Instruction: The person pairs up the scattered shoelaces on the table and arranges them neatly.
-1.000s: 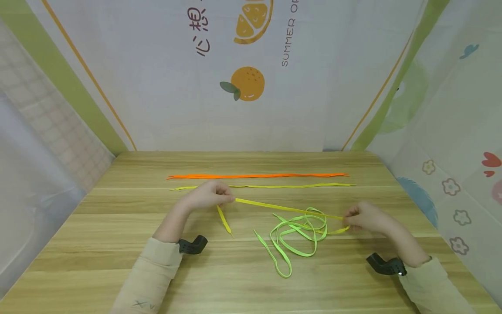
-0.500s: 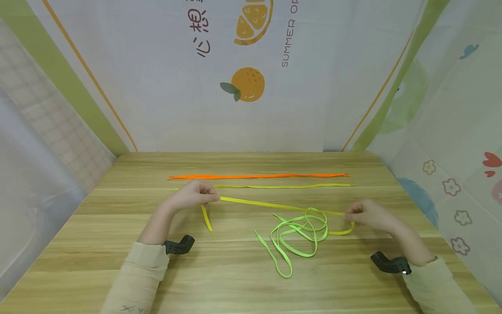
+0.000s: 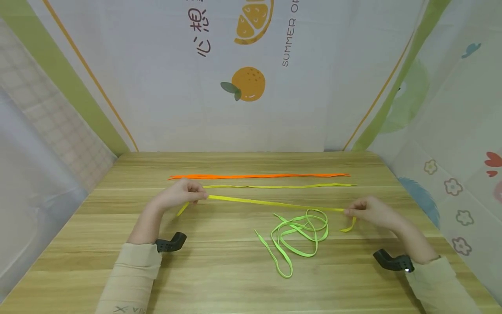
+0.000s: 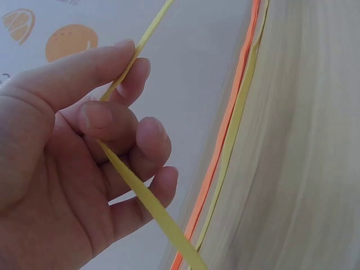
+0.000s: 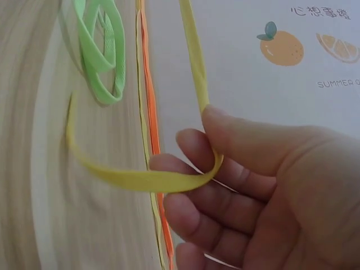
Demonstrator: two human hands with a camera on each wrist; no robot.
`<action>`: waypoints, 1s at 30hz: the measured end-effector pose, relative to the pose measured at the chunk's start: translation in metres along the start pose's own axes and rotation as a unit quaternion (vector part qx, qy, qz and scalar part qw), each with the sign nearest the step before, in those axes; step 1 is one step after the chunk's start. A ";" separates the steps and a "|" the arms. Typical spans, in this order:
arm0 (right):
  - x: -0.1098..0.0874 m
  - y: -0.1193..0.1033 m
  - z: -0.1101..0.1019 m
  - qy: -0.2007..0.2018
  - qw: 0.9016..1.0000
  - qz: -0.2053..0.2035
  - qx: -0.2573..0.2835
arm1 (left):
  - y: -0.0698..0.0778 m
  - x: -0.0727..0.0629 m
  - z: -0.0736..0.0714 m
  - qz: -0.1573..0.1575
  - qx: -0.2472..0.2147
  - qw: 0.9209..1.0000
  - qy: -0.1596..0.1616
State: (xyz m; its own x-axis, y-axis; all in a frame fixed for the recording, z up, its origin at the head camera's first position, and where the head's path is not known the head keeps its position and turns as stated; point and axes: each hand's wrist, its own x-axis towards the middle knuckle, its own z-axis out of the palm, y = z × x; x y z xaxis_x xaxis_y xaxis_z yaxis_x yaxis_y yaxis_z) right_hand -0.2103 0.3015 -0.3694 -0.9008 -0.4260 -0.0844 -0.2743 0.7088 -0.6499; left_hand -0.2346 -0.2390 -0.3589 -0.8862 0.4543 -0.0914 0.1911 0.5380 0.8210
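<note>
A flat yellow shoelace [image 3: 270, 203] stretches nearly taut between my two hands, above the table. My left hand [image 3: 178, 195] pinches it near one end, and a short tail hangs past the fingers. In the left wrist view the yellow shoelace [image 4: 147, 198] runs between thumb and fingers and across the palm side. My right hand [image 3: 370, 212] pinches it near the other end with thumb and forefinger; the loose tail curls down and round in the right wrist view. In front of the stretched lace lies a tangled light green shoelace [image 3: 290, 252].
Farther back on the wooden table [image 3: 235, 283], an orange shoelace bundle [image 3: 251, 176] lies straight from left to right. Just in front of it is another yellow shoelace [image 3: 282, 187], also laid straight, its left part hidden by my left hand. A printed curtain [image 3: 168, 109] rises behind the table.
My left hand has moved left, drawing the yellow shoelace out. My right hand has shifted slightly right and up, and its tail has come away from the green shoelace.
</note>
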 end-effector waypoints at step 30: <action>0.023 0.016 -0.029 0.049 0.998 0.038 0.011 | -0.020 -0.012 -0.024 -0.033 0.002 0.999 0.043</action>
State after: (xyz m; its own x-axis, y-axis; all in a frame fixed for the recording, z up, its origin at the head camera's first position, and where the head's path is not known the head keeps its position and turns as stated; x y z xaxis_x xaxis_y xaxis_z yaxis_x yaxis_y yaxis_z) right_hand -0.2452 0.3193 -0.3603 -0.9474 -0.3143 -0.0607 -0.1979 0.7242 -0.6605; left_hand -0.2381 -0.2717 -0.3608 -0.9296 0.3556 -0.0967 0.1324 0.5671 0.8129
